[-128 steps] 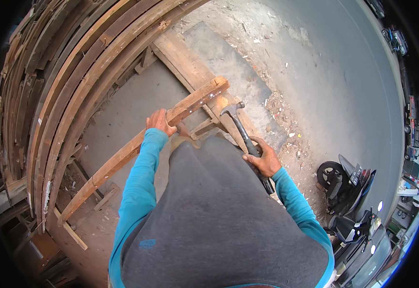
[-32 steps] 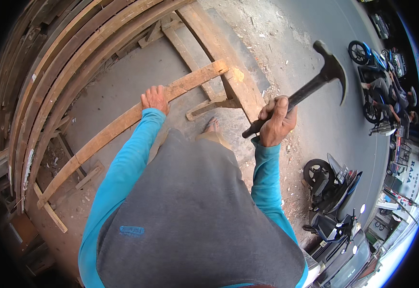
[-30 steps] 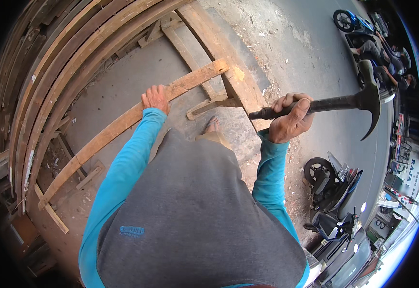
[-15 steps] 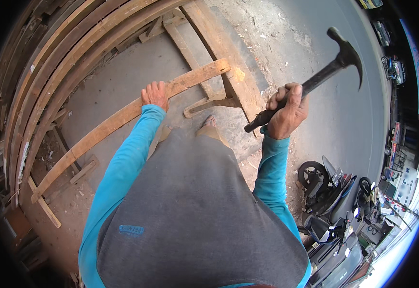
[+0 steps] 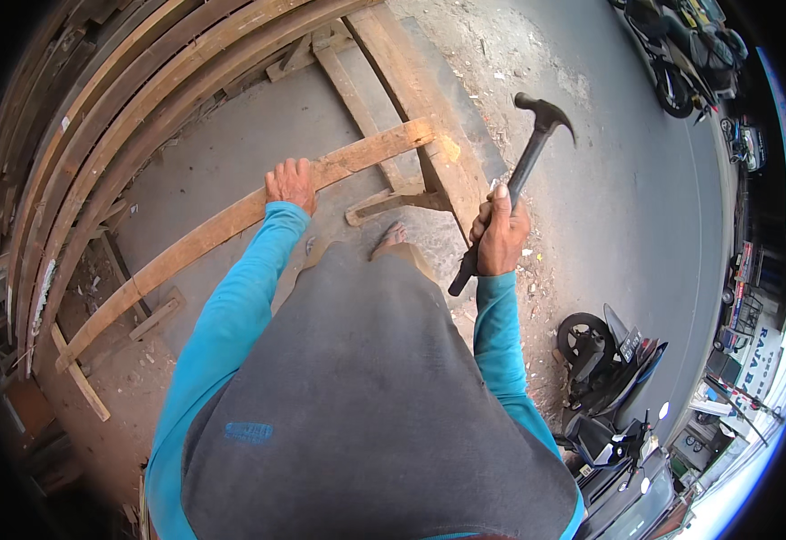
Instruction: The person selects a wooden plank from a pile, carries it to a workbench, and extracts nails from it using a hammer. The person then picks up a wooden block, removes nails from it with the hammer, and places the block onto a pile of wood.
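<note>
Your right hand fisted round black claw hammer, head raised upper right. Long reddish wooden plank runs lower left to centre-top; left hand pressed flat on it, nearer.

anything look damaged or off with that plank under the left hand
The long reddish wooden plank under the left hand has a pale, splintered-looking spot at its far end, beside the wide board. The right hand grips a black claw hammer, raised off the wood. Nothing else stands out.
</note>
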Available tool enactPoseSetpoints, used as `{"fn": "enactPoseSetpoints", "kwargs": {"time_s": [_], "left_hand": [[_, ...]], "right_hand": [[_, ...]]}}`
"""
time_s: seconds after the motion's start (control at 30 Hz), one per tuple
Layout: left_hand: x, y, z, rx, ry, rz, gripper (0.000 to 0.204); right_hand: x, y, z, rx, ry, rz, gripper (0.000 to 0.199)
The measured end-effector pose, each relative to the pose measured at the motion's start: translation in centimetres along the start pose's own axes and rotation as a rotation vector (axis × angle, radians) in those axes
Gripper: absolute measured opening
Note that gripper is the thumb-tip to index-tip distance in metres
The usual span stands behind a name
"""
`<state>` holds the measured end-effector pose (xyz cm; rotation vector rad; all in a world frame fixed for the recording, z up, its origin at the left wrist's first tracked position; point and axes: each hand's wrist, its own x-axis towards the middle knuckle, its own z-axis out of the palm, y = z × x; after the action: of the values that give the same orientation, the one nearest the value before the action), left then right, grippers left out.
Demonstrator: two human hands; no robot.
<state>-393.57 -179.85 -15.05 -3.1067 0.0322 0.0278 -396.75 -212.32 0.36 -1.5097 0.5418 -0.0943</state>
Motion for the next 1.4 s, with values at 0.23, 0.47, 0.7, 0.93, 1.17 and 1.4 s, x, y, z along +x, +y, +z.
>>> {"fn": "enactPoseSetpoints", "kwargs": {"time_s": [0.23,0.47,0.7,0.93,1.17,1.4], "left_hand": [[0.8,0.9,-0.2,0.022,0.031,-0.008,0.022],[0.0,-0.1,-0.2,-0.065,0.013,0.029,0.030],[0.8,-0.1,-0.5,-0.044,-0.017,0.009,0.047],[1.0,-0.2,0.5,0.035,0.001,0.014,0.041],[0.1,-0.3,0.3,-0.048,-0.033,0.016,0.030],[0.8,-1.2,-1.0,-0.063,0.033,0.027,0.027]], "right_hand": [[3.8,-7.7,0.5,0.332,0.261,-0.839,0.039],[-0.5,12.4,-0.2,-0.457,-0.233,0.143,0.036],[1.2,-6.2,1.7,0.224,0.128,-0.316,0.039],[-0.2,6.6,1.8,0.050,0.046,-0.190,0.040],[-1.4,6.1,3.3,-0.294,-0.228,0.040,0.040],[1.7,-4.4,3.2,0.228,0.232,-0.499,0.027]]}}
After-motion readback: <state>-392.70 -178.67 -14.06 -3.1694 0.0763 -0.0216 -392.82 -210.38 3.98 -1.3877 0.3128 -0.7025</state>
